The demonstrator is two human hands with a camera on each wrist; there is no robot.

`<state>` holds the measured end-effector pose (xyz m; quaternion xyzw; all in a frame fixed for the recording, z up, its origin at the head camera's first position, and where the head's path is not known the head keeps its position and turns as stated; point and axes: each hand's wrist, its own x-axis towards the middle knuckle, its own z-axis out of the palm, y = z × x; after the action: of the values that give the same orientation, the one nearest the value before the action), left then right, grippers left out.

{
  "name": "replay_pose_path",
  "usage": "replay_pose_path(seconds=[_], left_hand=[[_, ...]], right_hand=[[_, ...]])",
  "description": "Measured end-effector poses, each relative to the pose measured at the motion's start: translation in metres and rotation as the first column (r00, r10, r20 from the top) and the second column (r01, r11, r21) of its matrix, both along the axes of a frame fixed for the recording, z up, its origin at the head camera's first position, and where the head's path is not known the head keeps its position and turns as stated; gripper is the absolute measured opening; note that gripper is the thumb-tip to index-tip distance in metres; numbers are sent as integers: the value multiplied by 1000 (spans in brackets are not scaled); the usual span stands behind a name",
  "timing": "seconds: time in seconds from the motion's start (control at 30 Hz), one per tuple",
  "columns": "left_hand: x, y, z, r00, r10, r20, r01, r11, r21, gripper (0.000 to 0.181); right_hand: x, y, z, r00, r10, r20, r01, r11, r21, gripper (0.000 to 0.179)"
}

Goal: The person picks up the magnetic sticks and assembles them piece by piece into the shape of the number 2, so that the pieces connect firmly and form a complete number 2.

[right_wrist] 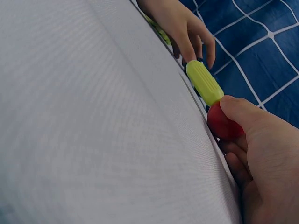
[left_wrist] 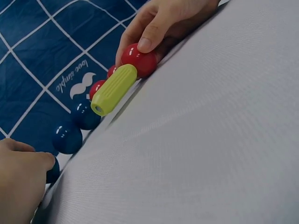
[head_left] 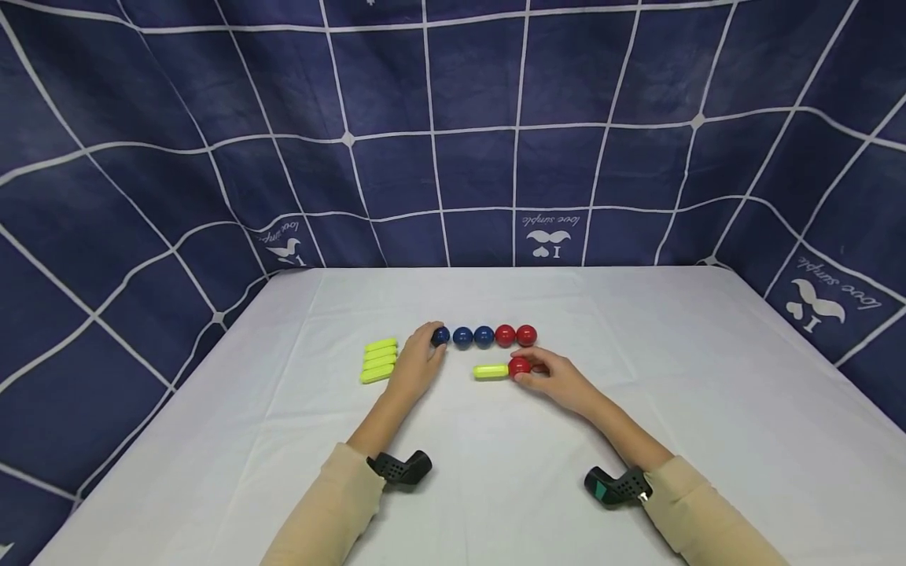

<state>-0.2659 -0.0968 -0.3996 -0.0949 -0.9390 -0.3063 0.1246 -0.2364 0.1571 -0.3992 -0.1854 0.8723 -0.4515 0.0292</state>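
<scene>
A red ball (head_left: pixel 519 367) with a light-green ribbed rod (head_left: pixel 491 372) against its left side is gripped by my right hand (head_left: pixel 559 383), thumb and fingers around the ball. In the left wrist view the rod (left_wrist: pixel 114 90) shows a small hole in its free end. My left hand (head_left: pixel 416 363) holds the leftmost blue ball (head_left: pixel 440 336) between thumb and fingers, at the end of a row. Beside it in that row lie two more blue balls (head_left: pixel 473 338) and two red balls (head_left: pixel 515 336).
Several light-green rods (head_left: pixel 379 361) lie stacked side by side left of my left hand. White cloth covers the table (head_left: pixel 453 472). A dark blue curtain (head_left: pixel 474 165) with white grid lines surrounds its back and sides.
</scene>
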Motion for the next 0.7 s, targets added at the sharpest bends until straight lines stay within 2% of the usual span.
replay_pose_path(seconds=[0.1,0.23,0.33,0.43,0.53,0.63,0.7], left_hand=[[1,1,1,999,41,-16,-40,997,65,36],[1,0,2,997,81,-10,-80,991,105,32],[1,0,2,995,97,-26,-92,985,146,32],[1,2,2,992,106,-64,-88,968,235,34],[3,5,5,991,62,-123,-16,940,340,36],[6,9,8,984,-50,-172,114,915,388,34],[9,11,11,976,-136,-170,194,899,394,31]], right_hand=[[1,0,0,1000,1,-2,-1,1000,-1,43],[1,-1,1,1000,2,1,-2,1000,-1,44],[1,-1,0,1000,-5,6,5,1000,5,44],[1,-2,-1,1000,-15,15,15,1000,13,44],[1,-2,0,1000,-20,22,19,1000,15,44],[0,-1,0,1000,-14,24,14,1000,14,44],[-1,0,1,1000,-11,22,11,1000,9,43]])
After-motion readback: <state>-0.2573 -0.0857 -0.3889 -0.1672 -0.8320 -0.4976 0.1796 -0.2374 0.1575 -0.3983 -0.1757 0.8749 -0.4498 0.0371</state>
